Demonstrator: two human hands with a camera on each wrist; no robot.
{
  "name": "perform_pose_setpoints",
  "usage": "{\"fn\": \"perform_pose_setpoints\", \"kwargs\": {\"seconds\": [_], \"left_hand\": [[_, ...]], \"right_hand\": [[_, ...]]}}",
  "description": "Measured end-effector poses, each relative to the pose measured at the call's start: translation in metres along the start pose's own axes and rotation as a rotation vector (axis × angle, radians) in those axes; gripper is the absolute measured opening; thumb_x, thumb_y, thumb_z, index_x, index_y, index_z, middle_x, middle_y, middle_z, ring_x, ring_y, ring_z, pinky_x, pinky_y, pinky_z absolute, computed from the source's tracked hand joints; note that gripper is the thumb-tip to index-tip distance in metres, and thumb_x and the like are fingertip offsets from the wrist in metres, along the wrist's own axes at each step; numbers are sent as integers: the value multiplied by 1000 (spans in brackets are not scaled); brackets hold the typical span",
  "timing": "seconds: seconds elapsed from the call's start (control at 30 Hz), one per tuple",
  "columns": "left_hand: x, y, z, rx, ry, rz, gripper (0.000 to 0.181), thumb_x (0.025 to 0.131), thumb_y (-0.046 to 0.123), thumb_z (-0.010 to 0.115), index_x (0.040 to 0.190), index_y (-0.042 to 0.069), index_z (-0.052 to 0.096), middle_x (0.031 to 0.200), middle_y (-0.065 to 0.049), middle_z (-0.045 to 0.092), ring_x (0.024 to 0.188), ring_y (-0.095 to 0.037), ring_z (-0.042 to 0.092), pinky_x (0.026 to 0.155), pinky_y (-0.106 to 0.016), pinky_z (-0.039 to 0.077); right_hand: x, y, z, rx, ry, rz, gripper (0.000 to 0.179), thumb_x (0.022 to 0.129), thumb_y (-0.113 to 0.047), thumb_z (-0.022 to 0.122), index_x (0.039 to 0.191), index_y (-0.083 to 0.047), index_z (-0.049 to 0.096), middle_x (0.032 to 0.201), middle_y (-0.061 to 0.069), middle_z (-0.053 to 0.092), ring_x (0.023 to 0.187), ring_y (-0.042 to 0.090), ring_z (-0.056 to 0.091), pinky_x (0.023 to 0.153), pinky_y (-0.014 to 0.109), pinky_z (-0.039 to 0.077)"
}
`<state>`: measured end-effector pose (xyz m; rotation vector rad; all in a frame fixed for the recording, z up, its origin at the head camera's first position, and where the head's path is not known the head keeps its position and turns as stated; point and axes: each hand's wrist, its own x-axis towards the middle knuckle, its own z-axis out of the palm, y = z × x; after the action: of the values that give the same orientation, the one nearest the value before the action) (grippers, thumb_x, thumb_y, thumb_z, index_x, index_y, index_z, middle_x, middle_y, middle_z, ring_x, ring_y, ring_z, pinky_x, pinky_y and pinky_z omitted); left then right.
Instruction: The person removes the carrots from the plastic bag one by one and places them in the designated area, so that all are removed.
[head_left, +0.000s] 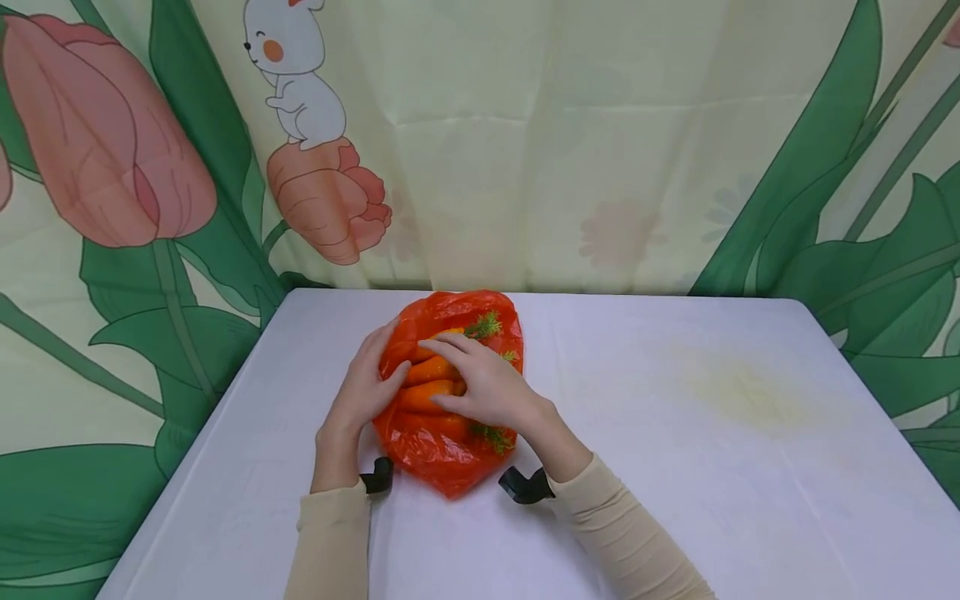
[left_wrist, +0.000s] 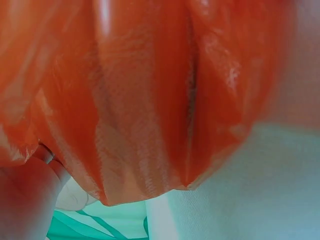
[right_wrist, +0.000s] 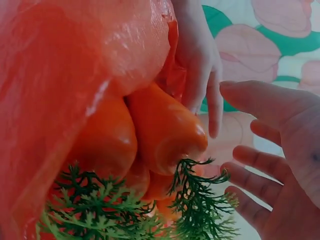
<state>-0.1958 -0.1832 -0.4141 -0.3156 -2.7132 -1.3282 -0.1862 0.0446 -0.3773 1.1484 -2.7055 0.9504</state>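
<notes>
A red plastic bag lies on the table with its mouth open, and several orange carrots with green leafy tops show inside. At the bag's left edge is my left hand, its thumb over the rim and its other fingers along the outside, holding the plastic. My right hand hovers over the carrots with fingers spread; in the right wrist view its fingers stand apart from the carrots. Red plastic fills most of the left wrist view.
The bag lies on a white-covered table near its far edge. Behind it hangs a curtain printed with tulips, leaves and a rabbit on a carrot. Black wrist mounts stick out under both wrists.
</notes>
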Motion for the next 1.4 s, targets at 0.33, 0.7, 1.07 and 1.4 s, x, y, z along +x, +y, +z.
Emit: {"fn": "perform_pose_setpoints", "kwargs": {"seconds": [0.33,0.7,1.07,1.4], "left_hand": [[4,3,1,29,7,12,65,97,14,63,157,20,39,162,-8,28,143,-35,33,110,-61,35],[4,3,0,30,-7,9,57,96,11,63,151,14,48,162,-4,27,143,-33,33,110,-59,37],[5,-2,2,35,1,40,47,95,3,61,141,8,56,155,-10,35,138,-34,38,112,-57,34],[4,-5,4,39,5,30,47,94,1,60,140,8,56,154,-10,37,137,-33,39,111,-56,36]], "right_hand": [[1,-1,3,-87,-49,4,64,90,-30,76,148,-17,51,147,4,49,133,23,47,107,43,44],[3,-4,7,-149,-116,-6,56,90,-28,77,141,-13,58,142,4,54,129,24,51,107,45,44],[3,-5,14,-190,-165,8,58,88,-26,79,142,-16,59,139,2,56,128,23,50,107,43,44],[3,-5,19,-248,-179,-22,55,87,-25,79,138,-14,61,135,2,58,127,21,49,110,41,41]]}}
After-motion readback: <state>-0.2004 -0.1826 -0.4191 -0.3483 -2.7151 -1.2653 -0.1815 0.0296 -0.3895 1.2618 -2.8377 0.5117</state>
